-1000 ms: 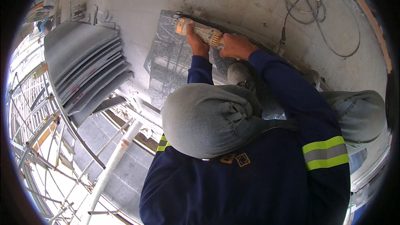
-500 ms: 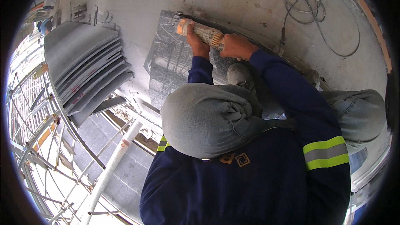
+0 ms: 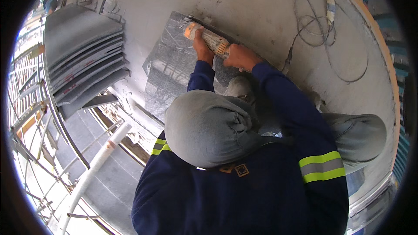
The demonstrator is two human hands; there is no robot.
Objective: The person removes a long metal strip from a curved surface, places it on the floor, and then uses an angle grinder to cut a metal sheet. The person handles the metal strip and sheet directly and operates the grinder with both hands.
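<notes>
A dusty orange-and-grey angle grinder (image 3: 217, 44) lies slantwise along the far edge of a dark polished stone slab (image 3: 170, 58). My left hand (image 3: 203, 48) is wrapped round its body just behind the orange head. Farther right, my right hand (image 3: 242, 57) is closed round the rear end. The head is by the slab's far left corner, and its disc is mostly hidden. One boot (image 3: 241, 88) of mine rests close to the slab, below my right hand.
Several grey slabs (image 3: 80, 28) are stacked at the left, beside scaffolding (image 3: 32, 117) and a thick pale pole (image 3: 93, 165). A looped cable (image 3: 311, 43) with a connector (image 3: 331, 8) lies on the concrete floor (image 3: 261, 8) at the far right.
The whole view has shifted and turned slightly. Both hands keep their hold on the angle grinder, which stays along the slab's far edge.
</notes>
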